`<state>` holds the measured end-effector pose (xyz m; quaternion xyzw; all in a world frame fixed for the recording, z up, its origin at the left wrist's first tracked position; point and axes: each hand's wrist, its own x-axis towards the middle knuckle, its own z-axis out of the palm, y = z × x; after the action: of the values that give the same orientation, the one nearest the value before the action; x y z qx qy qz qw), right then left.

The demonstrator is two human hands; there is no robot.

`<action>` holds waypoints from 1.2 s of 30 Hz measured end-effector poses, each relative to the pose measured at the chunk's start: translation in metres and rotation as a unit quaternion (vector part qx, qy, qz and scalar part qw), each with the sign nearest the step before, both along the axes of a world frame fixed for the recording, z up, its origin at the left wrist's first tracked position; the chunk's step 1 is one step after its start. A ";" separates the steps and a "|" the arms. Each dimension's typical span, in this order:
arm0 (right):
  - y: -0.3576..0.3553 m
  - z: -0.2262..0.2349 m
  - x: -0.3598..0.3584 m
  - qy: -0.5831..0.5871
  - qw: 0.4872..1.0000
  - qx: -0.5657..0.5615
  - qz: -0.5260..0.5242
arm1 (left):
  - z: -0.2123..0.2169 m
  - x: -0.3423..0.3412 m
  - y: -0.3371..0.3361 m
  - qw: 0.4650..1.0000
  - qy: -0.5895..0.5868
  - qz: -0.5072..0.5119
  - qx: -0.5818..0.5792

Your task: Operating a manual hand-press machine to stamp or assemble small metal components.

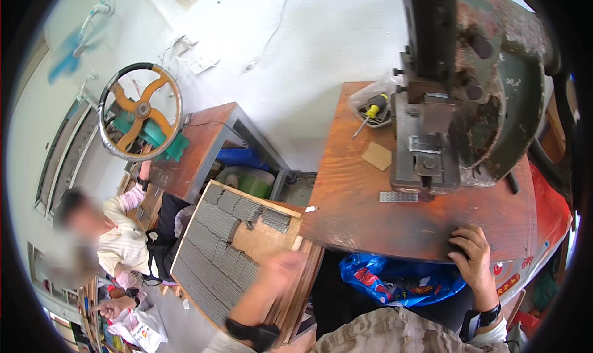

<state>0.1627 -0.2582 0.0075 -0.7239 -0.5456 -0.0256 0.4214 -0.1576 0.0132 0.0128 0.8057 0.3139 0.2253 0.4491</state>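
My left hand (284,271) is over the right side of a wooden tray (256,245), smeared by motion, so its fingers and anything in them cannot be made out. Rows of small grey metal pieces (213,248) fill most of that tray. My right hand (473,254) rests on the front edge of a reddish wooden worktable (346,211), fingers apart and bent on the top, nothing seen in them. Beyond it stands a heavy press (488,87) with a steel die block (426,161) at its base. A small grey perforated plate (398,196) lies before the die.
A clear tub (374,99) holds a yellow-handled screwdriver (372,110). Nearby lies a cardboard piece (377,156). A blue plastic bag (401,282) hangs open below the table's edge. At left, another person (126,235) sits by a machine with a large handwheel (142,110).
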 end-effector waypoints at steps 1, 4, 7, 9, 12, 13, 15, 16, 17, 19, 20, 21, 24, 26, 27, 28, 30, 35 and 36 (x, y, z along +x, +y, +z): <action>0.003 0.000 -0.002 -0.016 1.000 -0.012 -0.018 | 0.025 -0.012 0.028 0.982 0.122 0.139 0.026; 0.014 -0.002 -0.005 -0.036 0.999 -0.018 -0.035 | 0.019 -0.044 0.076 0.921 -0.089 0.328 -0.192; 0.014 0.000 -0.007 -0.049 0.997 -0.023 -0.056 | -0.003 -0.010 0.069 0.817 -0.183 0.322 -0.442; 0.016 0.000 -0.008 -0.052 0.997 -0.021 -0.057 | -0.015 -0.001 0.078 0.811 -0.195 0.319 -0.451; 0.016 -0.002 -0.009 -0.051 0.997 -0.024 -0.061 | -0.022 0.013 0.089 0.794 -0.216 0.355 -0.443; 0.015 -0.003 -0.009 -0.054 0.996 -0.025 -0.060 | -0.022 0.016 0.089 0.793 -0.217 0.354 -0.445; 0.015 -0.002 -0.009 -0.059 0.996 -0.023 -0.064 | -0.017 0.024 0.091 0.799 -0.223 0.345 -0.438; 0.016 -0.002 -0.010 -0.061 0.996 -0.020 -0.062 | -0.015 0.028 0.090 0.801 -0.224 0.344 -0.437; 0.016 -0.002 -0.010 -0.064 0.996 -0.018 -0.060 | -0.014 0.032 0.089 0.805 -0.229 0.344 -0.425; 0.015 -0.003 -0.009 -0.066 0.996 -0.017 -0.062 | -0.014 0.036 0.091 0.810 -0.232 0.345 -0.413; 0.015 -0.004 -0.009 -0.069 0.996 -0.018 -0.063 | -0.014 0.037 0.094 0.835 -0.204 0.329 -0.391; 0.015 -0.002 -0.008 -0.068 0.996 -0.017 -0.061 | -0.012 0.037 0.095 0.857 -0.178 0.315 -0.367; 0.014 0.000 -0.008 -0.077 0.995 -0.016 -0.063 | -0.018 0.049 0.098 0.887 -0.085 0.382 -0.246; 0.012 0.001 -0.008 -0.080 0.994 -0.017 -0.069 | -0.025 0.048 0.103 0.884 -0.107 0.378 -0.253; 0.012 0.000 -0.008 -0.080 0.994 -0.018 -0.074 | -0.028 0.045 0.105 0.881 -0.125 0.376 -0.258; 0.012 -0.001 -0.007 -0.082 0.994 -0.017 -0.067 | -0.028 0.044 0.107 0.883 -0.124 0.360 -0.273; 0.013 -0.002 -0.006 -0.089 0.994 -0.010 -0.057 | -0.017 0.048 0.106 0.884 -0.112 0.360 -0.278; 0.013 0.002 -0.003 -0.078 0.996 -0.026 -0.038 | -0.021 0.051 0.113 0.877 -0.081 0.389 -0.270; 0.019 0.005 -0.003 -0.077 0.996 -0.031 -0.015 | -0.026 0.051 0.119 0.878 -0.084 0.386 -0.272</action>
<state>0.1593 -0.2392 0.0121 -0.7404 -0.5664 -0.0708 0.3548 -0.1063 0.1320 -0.0132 0.4452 0.6097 0.3530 0.5526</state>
